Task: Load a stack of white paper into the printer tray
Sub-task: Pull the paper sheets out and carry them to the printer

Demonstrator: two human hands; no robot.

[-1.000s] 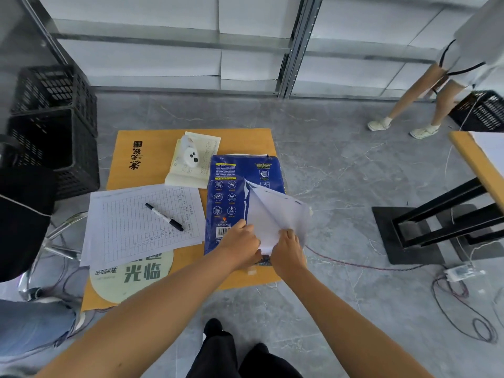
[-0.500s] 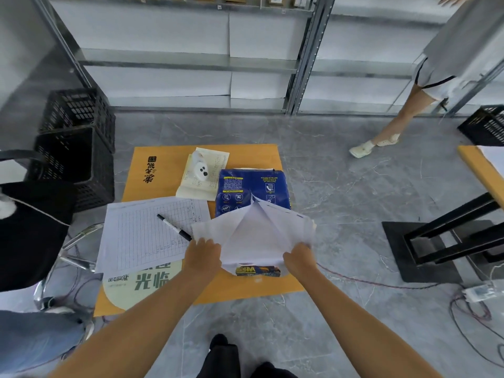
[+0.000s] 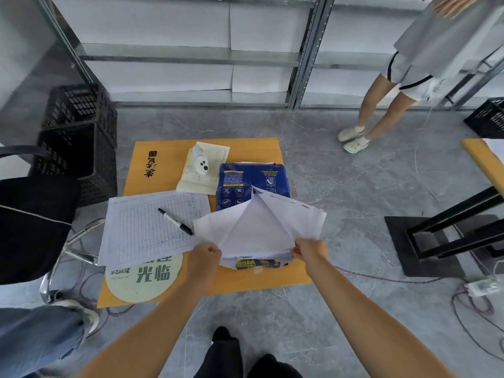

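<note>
**On the orange table: paper ream wrapper pulled open, both hands on the flaps**

Right at the near edge of the low orange table (image 3: 152,165) sits the blue ream of paper (image 3: 252,181), lying flat with its far end still wrapped. The near end is where it's all happening: the wrapper's white inner flaps (image 3: 259,227) are spread up and outward like an opened envelope, covering most of the near half of the pack. Just under the flaps you can see a strip of the blue and yellow label end poking out toward the person.

Left hand (image 3: 204,259) is pinched shut on the left flap's lower corner, right hand (image 3: 309,251) is closed on the lower right corner. So the ream sits between the two hands and a bit beyond them, with the flaps fanning up from the fingers. Both forearms reach in from the bottom of the view.

Left of the pack there's a gridded form sheet (image 3: 150,227) with a black marker (image 3: 176,221) lying diagonally on it, its tip end just beside the left flap. Behind that, a cream notepad (image 3: 215,159) with a small white gadget (image 3: 200,165) resting on top, touching the ream's far left corner area. A round pale green sticker or fan (image 3: 144,279) with big characters peeks from under the form sheet.

Further out: black plastic crates (image 3: 79,137) on the left, metal shelving (image 3: 305,50) at the back, another person's legs (image 3: 381,110) at the upper right, cables (image 3: 477,309) on the grey floor.
</note>
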